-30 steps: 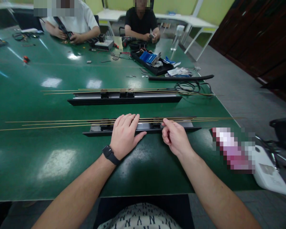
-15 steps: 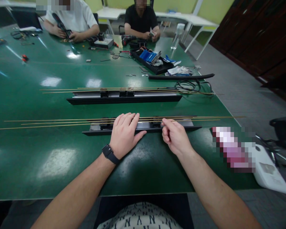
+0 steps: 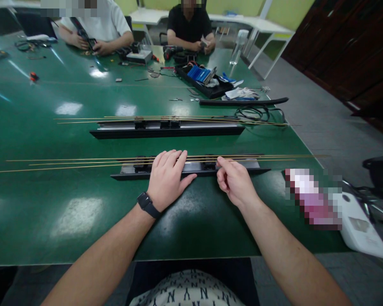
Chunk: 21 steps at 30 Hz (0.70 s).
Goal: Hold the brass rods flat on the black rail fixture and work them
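A long black rail (image 3: 242, 168) lies across the green table (image 3: 67, 199) in front of me, with three thin brass rods (image 3: 67, 163) running along it and sticking out far to the left. My left hand (image 3: 166, 178) lies flat on the rail, fingers stretched over the rods. My right hand (image 3: 234, 180) sits just right of it, fingers curled, with thumb and forefinger pinched on a rod at the rail's top edge.
A second black rail (image 3: 166, 129) with more brass rods lies farther back. Beyond it are a black tray (image 3: 204, 85) of parts, a black strip (image 3: 242, 102), coiled cable (image 3: 255, 114) and two seated people. A white device (image 3: 360, 229) lies at the right edge.
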Each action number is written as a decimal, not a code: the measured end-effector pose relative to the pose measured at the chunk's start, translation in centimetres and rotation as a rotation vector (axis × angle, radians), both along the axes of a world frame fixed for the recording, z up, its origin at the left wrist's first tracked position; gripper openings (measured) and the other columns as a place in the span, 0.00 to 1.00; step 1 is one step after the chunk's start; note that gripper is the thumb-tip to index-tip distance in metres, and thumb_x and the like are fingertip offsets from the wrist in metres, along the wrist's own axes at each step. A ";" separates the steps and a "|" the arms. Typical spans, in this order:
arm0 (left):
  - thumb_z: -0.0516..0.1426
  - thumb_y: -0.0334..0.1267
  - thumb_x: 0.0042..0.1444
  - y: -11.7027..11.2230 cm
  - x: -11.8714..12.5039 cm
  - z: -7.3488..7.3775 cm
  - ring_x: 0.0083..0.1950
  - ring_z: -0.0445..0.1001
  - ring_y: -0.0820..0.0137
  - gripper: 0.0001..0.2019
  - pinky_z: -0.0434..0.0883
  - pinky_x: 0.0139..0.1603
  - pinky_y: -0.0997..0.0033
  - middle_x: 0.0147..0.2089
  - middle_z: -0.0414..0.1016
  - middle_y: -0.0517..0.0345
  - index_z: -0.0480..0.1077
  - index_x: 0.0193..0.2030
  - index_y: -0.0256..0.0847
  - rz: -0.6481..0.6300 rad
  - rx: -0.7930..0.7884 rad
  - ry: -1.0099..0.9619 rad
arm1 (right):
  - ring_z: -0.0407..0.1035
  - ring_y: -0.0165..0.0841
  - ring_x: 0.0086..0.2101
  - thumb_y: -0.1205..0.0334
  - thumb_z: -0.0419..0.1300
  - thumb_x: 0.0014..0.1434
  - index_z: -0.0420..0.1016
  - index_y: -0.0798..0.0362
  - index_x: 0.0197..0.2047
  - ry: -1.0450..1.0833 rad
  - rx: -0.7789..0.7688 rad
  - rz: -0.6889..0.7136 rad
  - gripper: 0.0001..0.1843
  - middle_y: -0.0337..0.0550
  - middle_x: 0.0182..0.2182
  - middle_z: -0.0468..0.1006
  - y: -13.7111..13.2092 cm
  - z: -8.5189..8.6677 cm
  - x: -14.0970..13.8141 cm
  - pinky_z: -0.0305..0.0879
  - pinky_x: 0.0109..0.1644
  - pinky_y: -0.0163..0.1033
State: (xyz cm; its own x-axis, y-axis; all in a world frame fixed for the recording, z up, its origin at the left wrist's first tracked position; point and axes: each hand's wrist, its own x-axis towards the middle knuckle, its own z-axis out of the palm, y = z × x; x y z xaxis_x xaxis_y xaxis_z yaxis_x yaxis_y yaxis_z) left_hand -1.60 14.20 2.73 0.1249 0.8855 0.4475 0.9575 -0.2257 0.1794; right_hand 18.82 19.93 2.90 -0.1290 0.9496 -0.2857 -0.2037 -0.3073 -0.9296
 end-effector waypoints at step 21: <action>0.59 0.52 0.64 0.0 -0.1 -0.2 0.66 0.70 0.51 0.31 0.60 0.71 0.48 0.63 0.74 0.41 0.66 0.68 0.36 -0.006 0.005 -0.011 | 0.53 0.23 0.09 0.49 0.70 0.57 0.71 0.53 0.33 0.015 -0.008 -0.047 0.17 0.31 0.12 0.66 0.0 -0.1 -0.1 0.43 0.11 0.27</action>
State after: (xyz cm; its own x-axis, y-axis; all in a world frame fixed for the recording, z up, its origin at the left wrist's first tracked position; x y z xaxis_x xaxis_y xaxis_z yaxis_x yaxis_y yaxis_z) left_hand -1.69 14.23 2.56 0.1251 0.8826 0.4531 0.9543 -0.2320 0.1883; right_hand 18.75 19.94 2.81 -0.0887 0.9524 -0.2918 -0.2317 -0.3046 -0.9239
